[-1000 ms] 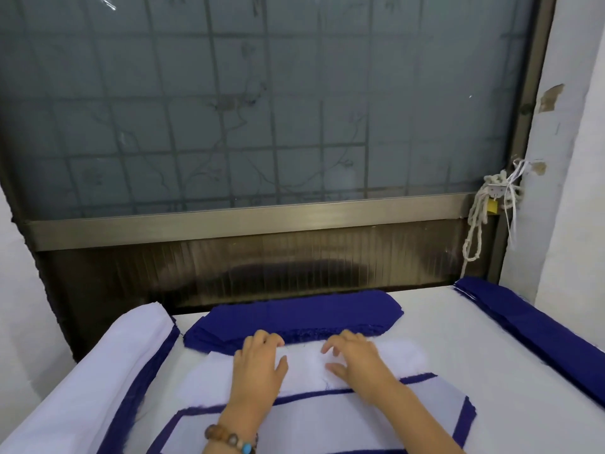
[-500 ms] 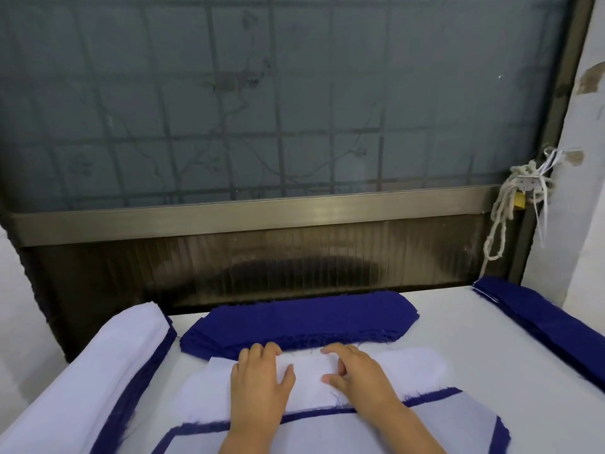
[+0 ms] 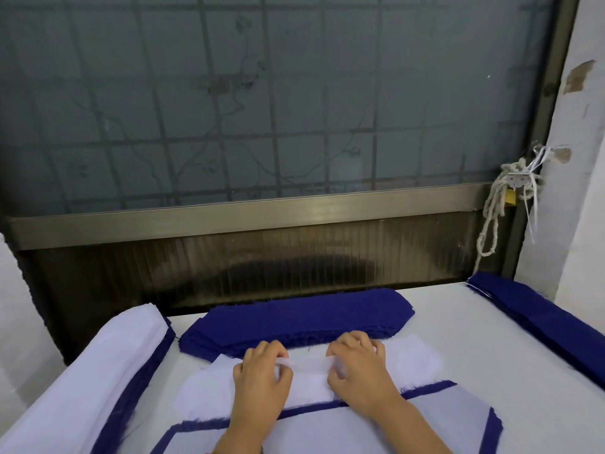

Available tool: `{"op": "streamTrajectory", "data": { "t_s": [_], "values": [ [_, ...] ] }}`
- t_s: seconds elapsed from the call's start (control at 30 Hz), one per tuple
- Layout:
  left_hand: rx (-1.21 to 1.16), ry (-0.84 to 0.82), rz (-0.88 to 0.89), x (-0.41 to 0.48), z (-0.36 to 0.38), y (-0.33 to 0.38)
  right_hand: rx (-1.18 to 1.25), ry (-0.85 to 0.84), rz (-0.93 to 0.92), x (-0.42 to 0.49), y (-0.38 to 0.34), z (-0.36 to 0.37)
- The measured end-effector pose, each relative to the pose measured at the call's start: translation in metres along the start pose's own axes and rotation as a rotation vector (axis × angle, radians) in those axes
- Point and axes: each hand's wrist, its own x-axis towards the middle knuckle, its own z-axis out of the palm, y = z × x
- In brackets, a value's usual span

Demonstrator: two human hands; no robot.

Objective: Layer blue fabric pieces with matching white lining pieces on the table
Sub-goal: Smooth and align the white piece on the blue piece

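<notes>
On the white desk point(image 3: 458, 326), a thin white lining piece point(image 3: 412, 362) lies flat just in front of a stack of dark blue fabric pieces point(image 3: 294, 319), its near edge overlapping a white-on-blue layered piece point(image 3: 376, 430). The left hand point(image 3: 262, 378) and right hand point(image 3: 360, 375) rest on the lining side by side, fingers curled, each pinching its far edge between thumb and fingertips.
</notes>
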Motion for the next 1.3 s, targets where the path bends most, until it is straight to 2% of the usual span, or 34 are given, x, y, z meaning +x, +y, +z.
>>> {"op": "streamTrajectory", "data": {
  "t_s": [0.17,0.33,0.5,0.63,0.9,1.03,1.1,1.2,1.3],
  "values": [
    [0.087,-0.027,-0.060,-0.002,0.001,-0.005,-0.209,-0.004,0.227,0.001,0.030,-0.017],
    [0.252,-0.068,-0.105,0.002,-0.002,-0.012,-0.239,0.034,0.548,-0.002,0.060,-0.031],
    [0.220,-0.138,-0.099,0.001,-0.009,-0.026,-0.215,0.079,0.721,-0.004,0.074,-0.037],
    [0.227,-0.106,-0.140,-0.001,-0.017,-0.036,-0.230,0.131,0.822,-0.005,0.083,-0.039],
    [0.375,-0.001,-0.336,0.000,-0.028,-0.046,-0.233,0.145,0.841,-0.007,0.087,-0.033],
    [0.396,0.089,-0.344,0.004,-0.033,-0.047,-0.243,0.133,0.819,-0.008,0.085,-0.035],
    [0.273,0.174,-0.326,0.007,-0.040,-0.045,-0.234,0.166,0.800,-0.007,0.082,-0.039],
    [-0.038,0.313,-0.299,0.006,-0.059,-0.043,-0.202,0.252,0.761,-0.008,0.076,-0.052],
    [-0.157,0.302,-0.209,0.004,-0.083,-0.047,-0.190,0.327,0.723,-0.015,0.075,-0.074]
  ]
}}
